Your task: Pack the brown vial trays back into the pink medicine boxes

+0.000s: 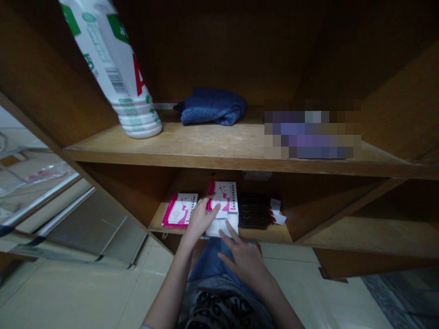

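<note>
On the lower shelf, a pink and white box (222,197) with dark printed characters lies at the back, a white part (222,225) showing at its near end. My left hand (201,218) lies over the left side of this box, its thumb and fingers apart and touching the top. Fingers spread, my right hand (243,256) hovers by the near right corner of the white part; whether the fingertips touch it I cannot tell. A second pink and white box (180,210) sits just left of my left hand. Dark slim packets (255,211) lie close on the right.
Above, the upper shelf (206,144) holds a large white bottle (120,77), a folded blue towel (214,107) and a blurred-out purple item (308,137). Its front edge overhangs the boxes. A metal-framed rack (78,214) stands at the left. White paper tags (278,217) stick out by the packets.
</note>
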{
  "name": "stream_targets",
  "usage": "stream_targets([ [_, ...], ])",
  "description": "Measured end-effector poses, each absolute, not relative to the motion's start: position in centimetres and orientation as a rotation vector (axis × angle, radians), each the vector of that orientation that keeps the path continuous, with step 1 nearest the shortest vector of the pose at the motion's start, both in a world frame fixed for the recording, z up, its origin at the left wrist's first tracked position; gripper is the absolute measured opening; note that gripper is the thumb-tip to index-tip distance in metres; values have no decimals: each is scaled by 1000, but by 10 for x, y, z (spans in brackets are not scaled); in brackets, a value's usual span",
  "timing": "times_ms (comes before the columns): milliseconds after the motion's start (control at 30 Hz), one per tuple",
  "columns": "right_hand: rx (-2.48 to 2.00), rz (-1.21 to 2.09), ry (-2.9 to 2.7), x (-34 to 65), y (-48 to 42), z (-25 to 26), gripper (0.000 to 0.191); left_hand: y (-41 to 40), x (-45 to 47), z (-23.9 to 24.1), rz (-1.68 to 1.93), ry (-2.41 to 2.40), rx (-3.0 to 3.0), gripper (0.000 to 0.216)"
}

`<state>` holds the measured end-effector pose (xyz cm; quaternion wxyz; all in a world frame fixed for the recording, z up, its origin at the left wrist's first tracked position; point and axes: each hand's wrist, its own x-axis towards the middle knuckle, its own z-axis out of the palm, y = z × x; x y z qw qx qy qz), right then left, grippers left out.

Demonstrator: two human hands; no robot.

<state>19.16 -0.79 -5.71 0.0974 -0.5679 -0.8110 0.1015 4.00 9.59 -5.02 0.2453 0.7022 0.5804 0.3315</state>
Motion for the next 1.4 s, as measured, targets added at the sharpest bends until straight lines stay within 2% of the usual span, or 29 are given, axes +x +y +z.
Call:
stream_targets([
  [100,-1620,309,-2420,196,-14,-58,52,96,40,-51,916,1587,1915,40],
  [233,-1574,307,-2343,200,-12,-71,36,96,40,-51,916,1600,1915,40],
  [333,-1456,300,-2172,204,-8,-76,32,96,41,-52,908,1603,1922,40],
  [567,-1110,507,-1566,237,-23,-42,13,97,40,-54,912,1607,1939,37],
  [667,-1097,395,-1262,260,-29,-34,13,97,40,-53,896,1615,1945,36],
  [800,-1253,11,-1111,285,-19,-37,12,96,42,-51,869,1635,1933,38],
  [900,-1419,-127,-1246,295,-5,-48,17,96,42,-50,869,1626,1922,38],
  [1133,-1635,176,-1327,309,16,-91,40,95,42,-49,879,1612,1907,33],
  [1400,-1719,116,-1389,316,15,-89,52,96,42,-51,869,1627,1959,39],
])
